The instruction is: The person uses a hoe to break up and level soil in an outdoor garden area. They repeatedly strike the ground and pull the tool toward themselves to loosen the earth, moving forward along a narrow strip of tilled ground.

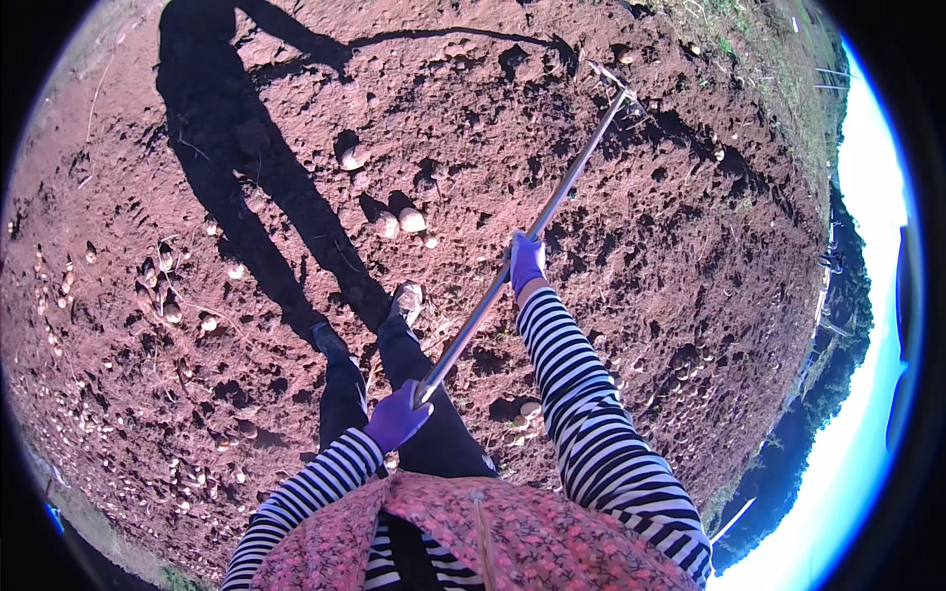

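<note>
A long-handled fork or hoe with metal tines (619, 92) reaches up and to the right, its head at the reddish soil. My left hand (399, 417), in a purple glove, is closed around the lower end of the pole. Farther up the pole, my right hand (527, 260), also gloved in purple, grips it near the middle. Two pale potatoes (412, 219) lie on the soil left of the pole, and a larger potato (354, 157) rests beyond them. Clods partly hide the tool's tines.
My shoes (406, 303) stand on loose, uneven soil. Scattered potatoes (172, 312) lie at the left, with more potatoes (529, 411) beside my right forearm. My long shadow (222, 111) falls across the upper left. Grass (783, 52) borders the field at the upper right.
</note>
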### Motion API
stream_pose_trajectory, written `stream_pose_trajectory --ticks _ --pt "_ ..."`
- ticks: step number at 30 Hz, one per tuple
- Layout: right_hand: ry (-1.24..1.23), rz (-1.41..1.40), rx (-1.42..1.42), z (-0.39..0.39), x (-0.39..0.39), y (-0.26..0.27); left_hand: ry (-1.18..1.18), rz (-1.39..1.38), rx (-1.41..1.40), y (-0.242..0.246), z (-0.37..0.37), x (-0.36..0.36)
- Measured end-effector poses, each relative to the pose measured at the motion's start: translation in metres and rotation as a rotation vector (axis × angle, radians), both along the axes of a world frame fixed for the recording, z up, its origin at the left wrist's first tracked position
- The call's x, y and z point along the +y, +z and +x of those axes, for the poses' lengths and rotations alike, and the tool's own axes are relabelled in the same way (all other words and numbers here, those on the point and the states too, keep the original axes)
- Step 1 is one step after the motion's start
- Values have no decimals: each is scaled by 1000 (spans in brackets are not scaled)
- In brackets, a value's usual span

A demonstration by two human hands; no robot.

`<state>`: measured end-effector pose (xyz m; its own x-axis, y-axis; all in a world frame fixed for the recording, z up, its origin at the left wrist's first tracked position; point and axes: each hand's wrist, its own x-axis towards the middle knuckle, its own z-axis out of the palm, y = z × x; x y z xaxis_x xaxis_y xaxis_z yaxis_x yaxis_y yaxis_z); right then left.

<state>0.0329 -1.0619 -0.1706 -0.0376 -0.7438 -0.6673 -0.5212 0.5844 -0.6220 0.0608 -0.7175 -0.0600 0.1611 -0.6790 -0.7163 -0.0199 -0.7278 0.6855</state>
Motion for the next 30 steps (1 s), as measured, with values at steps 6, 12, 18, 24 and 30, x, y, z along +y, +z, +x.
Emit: stream_pose_trajectory --ticks 6,12,18,24,30 --pt "39 -87 86 -48 43 -6 -19 15 205 45 -9 19" --pt "-77 101 -306 -43 218 -8 -208 244 90 79 63 164" --pt "-108 747 -396 -38 354 65 -379 483 -23 140 94 338" --pt "-382 398 -351 -49 296 -15 -500 604 -73 156 108 363" --pt "-343 699 -501 -39 348 20 -233 209 -363 98 91 269"
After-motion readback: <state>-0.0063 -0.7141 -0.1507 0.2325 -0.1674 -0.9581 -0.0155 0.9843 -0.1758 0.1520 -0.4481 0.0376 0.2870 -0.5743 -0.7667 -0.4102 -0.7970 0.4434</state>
